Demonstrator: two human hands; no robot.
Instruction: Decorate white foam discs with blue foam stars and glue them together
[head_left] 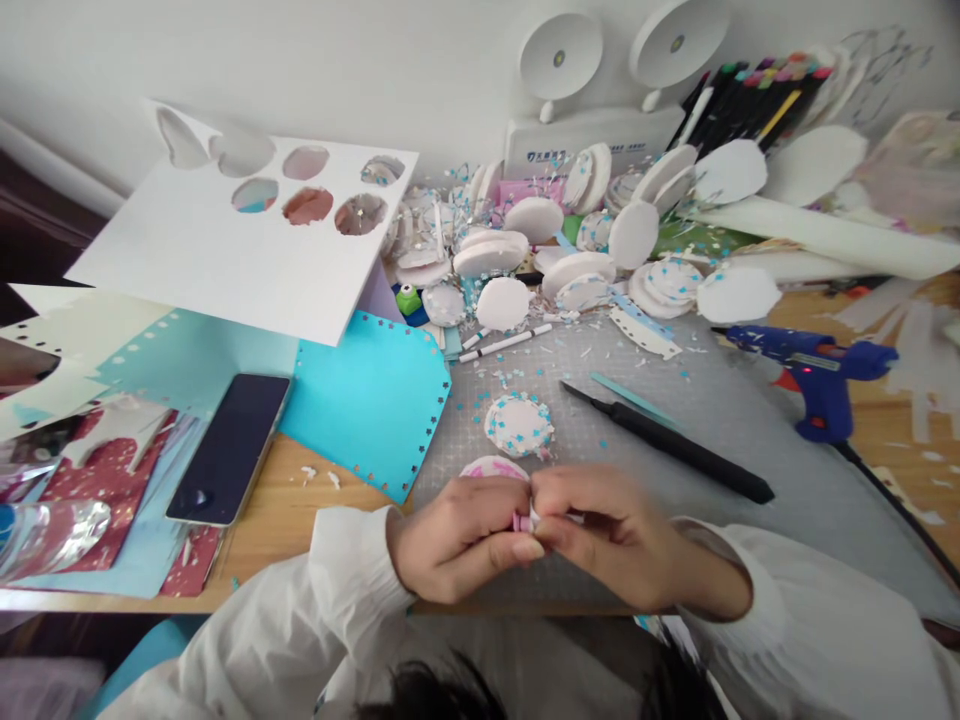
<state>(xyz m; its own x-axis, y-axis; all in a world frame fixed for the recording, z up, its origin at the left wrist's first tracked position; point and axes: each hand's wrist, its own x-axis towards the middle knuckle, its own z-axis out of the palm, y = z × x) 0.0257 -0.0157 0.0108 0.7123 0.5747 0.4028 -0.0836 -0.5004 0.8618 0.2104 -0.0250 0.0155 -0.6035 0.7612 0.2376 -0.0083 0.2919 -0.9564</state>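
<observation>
Head view: grey cutting mat (720, 395) taken as landmark. Left hand (465, 540) and right hand (611, 540) meet over its near part, thumb and forefinger of each closed, pinching one small piece between them. White disc with blue stars (519, 424) lies on the mat beyond the hands. White disc with pink patches (493, 467), over the mat's near part, half covered by left knuckles; cannot tell whether held or lying. Smallest: pink-and-white piece (523, 522), above the mat's near part, at the fingertips. Judged featherlight, pliable, easily creased, not slippery; probably paper or ribbon. Best held lightly by its ends.
</observation>
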